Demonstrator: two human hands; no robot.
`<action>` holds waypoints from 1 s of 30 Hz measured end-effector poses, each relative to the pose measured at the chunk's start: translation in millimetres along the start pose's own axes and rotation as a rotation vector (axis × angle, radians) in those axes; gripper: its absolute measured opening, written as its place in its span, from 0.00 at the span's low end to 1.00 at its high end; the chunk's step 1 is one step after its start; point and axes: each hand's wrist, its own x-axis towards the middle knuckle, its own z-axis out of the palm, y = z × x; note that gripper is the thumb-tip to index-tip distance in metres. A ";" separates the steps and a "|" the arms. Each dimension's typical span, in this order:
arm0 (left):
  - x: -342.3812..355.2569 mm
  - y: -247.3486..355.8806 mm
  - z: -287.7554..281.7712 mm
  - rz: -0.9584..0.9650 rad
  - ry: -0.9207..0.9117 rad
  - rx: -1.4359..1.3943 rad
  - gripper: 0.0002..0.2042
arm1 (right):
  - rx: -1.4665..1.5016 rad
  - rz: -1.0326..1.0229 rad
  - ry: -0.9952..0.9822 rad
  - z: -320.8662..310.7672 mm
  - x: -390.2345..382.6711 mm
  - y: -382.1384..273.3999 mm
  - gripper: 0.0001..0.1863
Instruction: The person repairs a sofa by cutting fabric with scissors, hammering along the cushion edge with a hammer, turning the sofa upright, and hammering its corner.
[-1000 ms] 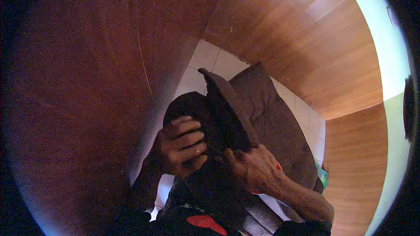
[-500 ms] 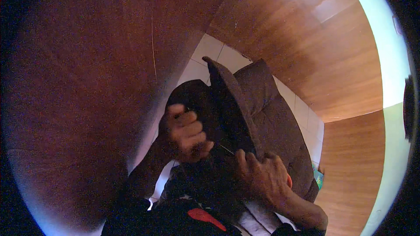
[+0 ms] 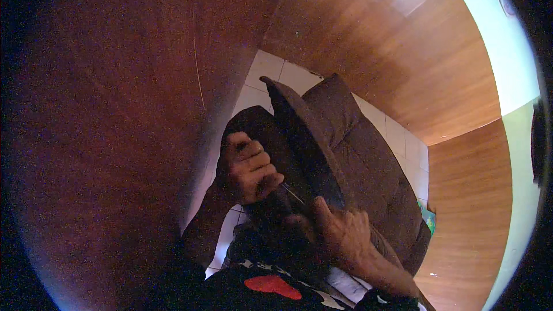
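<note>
A dark brown upholstered piece [image 3: 368,167], padded and seamed, lies tilted in front of me, with a raised fabric flap or edge [image 3: 305,118] along its left side. My left hand [image 3: 252,167] is closed in a fist over the dark left part of it. From the fist a thin, straight metal shaft [image 3: 294,194] slants down to the right, like that of a screwdriver; any handle is hidden. My right hand [image 3: 344,231] is bent against the near edge of the upholstery, fingers partly curled around it, close to the shaft's far end. Shadow hides the contact there.
A tall dark wooden panel [image 3: 115,92] rises close on my left. Lighter wooden panels [image 3: 391,52] stand beyond and to the right. Pale floor tiles [image 3: 296,78] show between them. A small green item [image 3: 428,219] lies by the right panel.
The right hand has shifted slightly, its fingers raised along the edge near the shaft. My left fist stays nearly in place, less blurred now. The view has turned a little.
</note>
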 end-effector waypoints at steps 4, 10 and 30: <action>3.1 0.2 -5.5 -0.065 0.041 -0.012 0.10 | 0.147 0.129 -0.030 -0.6 20.3 -9.9 0.30; 2.8 13.2 -4.9 -0.030 0.291 0.027 0.09 | 0.325 0.098 -0.024 1.0 38.2 -9.7 0.26; 6.6 -29.6 -18.2 0.014 0.525 -0.103 0.15 | 0.611 0.076 0.095 -20.9 80.4 -36.4 0.15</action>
